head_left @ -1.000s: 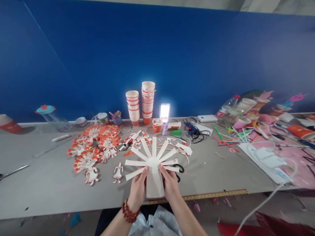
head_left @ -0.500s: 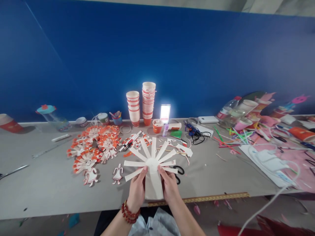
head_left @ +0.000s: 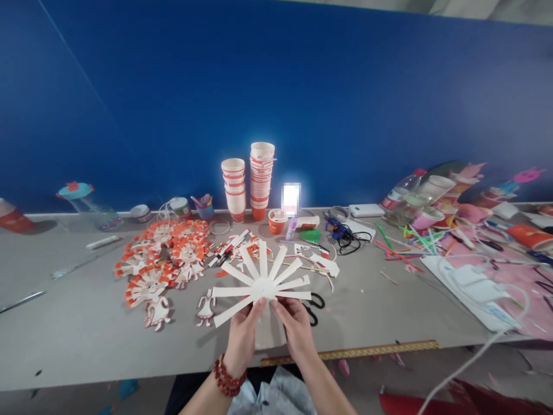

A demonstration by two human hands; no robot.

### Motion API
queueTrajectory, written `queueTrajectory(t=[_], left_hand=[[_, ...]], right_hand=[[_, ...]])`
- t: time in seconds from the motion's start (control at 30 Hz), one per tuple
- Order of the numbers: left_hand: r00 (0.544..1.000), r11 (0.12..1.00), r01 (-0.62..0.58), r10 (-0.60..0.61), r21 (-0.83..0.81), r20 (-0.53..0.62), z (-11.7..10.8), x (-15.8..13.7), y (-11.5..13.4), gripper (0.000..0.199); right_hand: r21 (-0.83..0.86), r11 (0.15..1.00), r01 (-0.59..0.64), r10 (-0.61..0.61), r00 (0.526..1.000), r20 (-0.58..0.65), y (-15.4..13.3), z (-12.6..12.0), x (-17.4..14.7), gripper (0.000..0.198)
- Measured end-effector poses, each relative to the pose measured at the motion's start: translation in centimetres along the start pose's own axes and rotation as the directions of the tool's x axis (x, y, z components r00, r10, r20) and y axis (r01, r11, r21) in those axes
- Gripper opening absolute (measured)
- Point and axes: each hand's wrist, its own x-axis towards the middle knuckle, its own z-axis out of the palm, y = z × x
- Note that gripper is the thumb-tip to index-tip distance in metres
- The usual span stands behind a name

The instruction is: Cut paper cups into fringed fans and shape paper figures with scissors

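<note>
In front of me I hold a white paper cup [head_left: 263, 286] cut into long strips that fan out like petals from its round base. My left hand [head_left: 245, 327] pinches it from the lower left, thumb near the base. From the lower right my right hand [head_left: 296, 327] grips it in the same way. A pale, flat-looking white piece [head_left: 270, 331] shows below the base, between my hands; its kind I cannot make out. Black scissors handles [head_left: 315, 309] stick out beside my right hand. A small paper doll body [head_left: 206, 307] lies to the left.
Orange-and-white paper figures [head_left: 168, 253] are heaped at left. Stacked paper cups [head_left: 261, 181] stand by the blue wall [head_left: 276, 86]. Paper scraps [head_left: 235, 248], a glue gun [head_left: 341, 230], pipe cleaners [head_left: 421, 239] and a white power strip [head_left: 462, 291] lie about. A yellow ruler [head_left: 375, 350] lies along the front edge.
The cut cup has tilted and shifted slightly left, its lower left strip now hanging lower. My thumbs have moved closer together below its base.
</note>
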Motion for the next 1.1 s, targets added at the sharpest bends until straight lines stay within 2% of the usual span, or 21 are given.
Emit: queueTrajectory(t=[0.2, 0.33, 0.43, 0.53, 0.63, 0.73, 0.83, 1.0, 1.1], left_hand=[[1.0, 0.994, -0.005, 0.004, 0.107, 0.008, -0.5, 0.3, 0.2, 0.037], [0.999, 0.991, -0.035, 0.033, 0.126, 0.018, -0.4, 0.4, 0.6, 0.037], [0.999, 0.997, -0.037, 0.036, 0.068, 0.021, -0.1, 0.4, 0.7, 0.036], [0.998, 0.998, 0.024, -0.021, -0.056, 0.055, -0.2, 0.4, 0.3, 0.036], [0.997, 0.986, 0.079, -0.076, -0.147, 0.026, -0.7, 0.6, -0.5, 0.038], [0.995, 0.984, 0.098, -0.1, -0.151, -0.006, -1.2, 0.8, -0.9, 0.041], [0.996, 0.989, 0.091, -0.09, -0.12, 0.012, -1.3, 0.9, -0.8, 0.042], [0.998, 0.994, 0.066, -0.065, -0.09, 0.02, -0.8, 0.6, 0.0, 0.042], [0.997, 0.992, 0.065, -0.06, -0.104, 0.049, -0.8, 0.8, 0.0, 0.042]], right_hand=[[-0.078, 0.997, -0.005, 0.003, 1.0, -0.027, 0.1, 0.0, 0.1, 0.03], [-0.053, 0.998, -0.016, 0.015, 1.0, -0.018, -0.5, 0.3, 0.0, 0.029], [0.002, 0.999, -0.037, 0.037, 0.999, 0.014, -0.5, 0.5, 0.1, 0.027], [0.047, 0.999, -0.015, 0.016, 1.0, -0.027, -0.2, 0.4, 0.2, 0.025], [0.07, 0.998, 0.011, -0.007, 0.998, -0.06, 0.0, 0.4, 0.4, 0.024], [0.098, 0.995, -0.017, 0.018, 1.0, -0.007, -0.1, 0.6, 0.5, 0.021], [0.14, 0.989, -0.039, 0.03, 0.997, 0.065, -0.2, 0.8, 0.6, 0.021], [0.112, 0.994, -0.018, 0.015, 1.0, 0.027, 0.3, 0.7, 0.8, 0.021], [0.088, 0.996, -0.016, 0.011, 0.998, 0.056, 0.6, 0.7, 0.9, 0.024]])
